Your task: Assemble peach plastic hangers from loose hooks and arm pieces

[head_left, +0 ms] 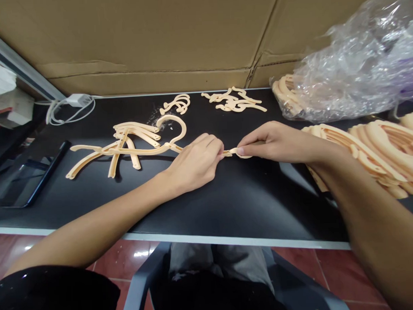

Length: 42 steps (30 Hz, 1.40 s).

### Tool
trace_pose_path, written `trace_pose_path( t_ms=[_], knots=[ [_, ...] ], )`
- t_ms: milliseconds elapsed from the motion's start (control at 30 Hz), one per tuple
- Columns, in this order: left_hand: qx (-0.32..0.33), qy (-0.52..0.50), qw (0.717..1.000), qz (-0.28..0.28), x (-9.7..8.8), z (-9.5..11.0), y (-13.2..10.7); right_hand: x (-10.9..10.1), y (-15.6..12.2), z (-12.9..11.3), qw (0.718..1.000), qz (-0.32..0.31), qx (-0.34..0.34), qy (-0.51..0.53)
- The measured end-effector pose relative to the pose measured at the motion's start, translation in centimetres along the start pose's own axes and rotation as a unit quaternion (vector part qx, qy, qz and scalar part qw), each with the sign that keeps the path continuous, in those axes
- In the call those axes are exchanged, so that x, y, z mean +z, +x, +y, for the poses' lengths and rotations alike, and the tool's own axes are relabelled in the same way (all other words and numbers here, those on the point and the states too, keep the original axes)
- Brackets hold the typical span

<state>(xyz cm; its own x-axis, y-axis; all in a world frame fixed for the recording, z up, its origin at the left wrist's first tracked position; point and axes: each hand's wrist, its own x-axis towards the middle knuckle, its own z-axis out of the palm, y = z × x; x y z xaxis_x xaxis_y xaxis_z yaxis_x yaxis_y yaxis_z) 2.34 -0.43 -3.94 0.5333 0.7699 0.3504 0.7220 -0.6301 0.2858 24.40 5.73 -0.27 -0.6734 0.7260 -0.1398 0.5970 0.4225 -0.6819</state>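
My left hand (pixel 196 161) and my right hand (pixel 274 141) meet at the middle of the black table (pixel 228 204), both pinching a small peach plastic hanger piece (pixel 231 152) between their fingertips. The left hand's fingers are curled closed over one end; the right thumb and fingers press the other end. Just left of my left hand lies an assembled peach hanger (pixel 125 146) with a hook and several folding arms.
Small peach parts (pixel 236 101) and curved pieces (pixel 177 104) lie at the back. Stacks of hanger arms (pixel 379 149) fill the right side beside a clear plastic bag (pixel 359 59). A phone (pixel 27 177) and a white charger (pixel 77 100) sit left. Cardboard (pixel 155 34) stands behind.
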Motion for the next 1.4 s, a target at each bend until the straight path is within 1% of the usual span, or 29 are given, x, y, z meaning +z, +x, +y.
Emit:
trace_pose_path(
  t_ms=[200,367,533,700,867,933,1100,1267,1333,1400],
  knots=[
    [0.016,-0.002,1.0,-0.023,-0.1,-0.4,0.3,0.4,0.0,0.1,0.998,0.015,0.005,-0.054],
    [0.02,-0.004,0.999,-0.027,0.0,-0.5,0.3,0.6,0.2,0.1,0.995,0.027,0.026,-0.097],
    [0.024,-0.016,0.999,-0.018,0.1,-0.5,0.2,0.7,0.5,-0.6,0.988,0.012,0.048,-0.146],
    [0.027,-0.018,0.999,-0.014,0.1,-0.6,0.2,1.3,0.3,-1.9,0.972,0.065,0.093,-0.206],
    [0.026,-0.016,0.999,-0.011,0.0,-0.6,0.3,1.7,-0.2,-2.4,0.969,0.076,0.099,-0.214],
    [0.028,-0.023,0.999,-0.008,0.0,-0.6,0.3,1.8,-0.5,-2.4,0.961,0.08,0.086,-0.249],
    [0.023,-0.057,0.998,0.006,0.0,-0.8,0.3,1.9,-1.4,-2.4,0.937,0.091,0.017,-0.338],
    [-0.001,-0.061,0.998,0.028,0.0,-0.8,0.2,1.8,-1.5,-2.9,0.924,0.06,-0.026,-0.377],
    [0.003,-0.069,0.997,0.04,0.0,-0.7,0.1,1.8,-1.4,-3.0,0.923,0.054,-0.045,-0.379],
    [0.016,-0.067,0.996,0.058,0.0,-0.6,0.1,1.9,-1.3,-3.0,0.922,0.064,-0.059,-0.377]
  ],
)
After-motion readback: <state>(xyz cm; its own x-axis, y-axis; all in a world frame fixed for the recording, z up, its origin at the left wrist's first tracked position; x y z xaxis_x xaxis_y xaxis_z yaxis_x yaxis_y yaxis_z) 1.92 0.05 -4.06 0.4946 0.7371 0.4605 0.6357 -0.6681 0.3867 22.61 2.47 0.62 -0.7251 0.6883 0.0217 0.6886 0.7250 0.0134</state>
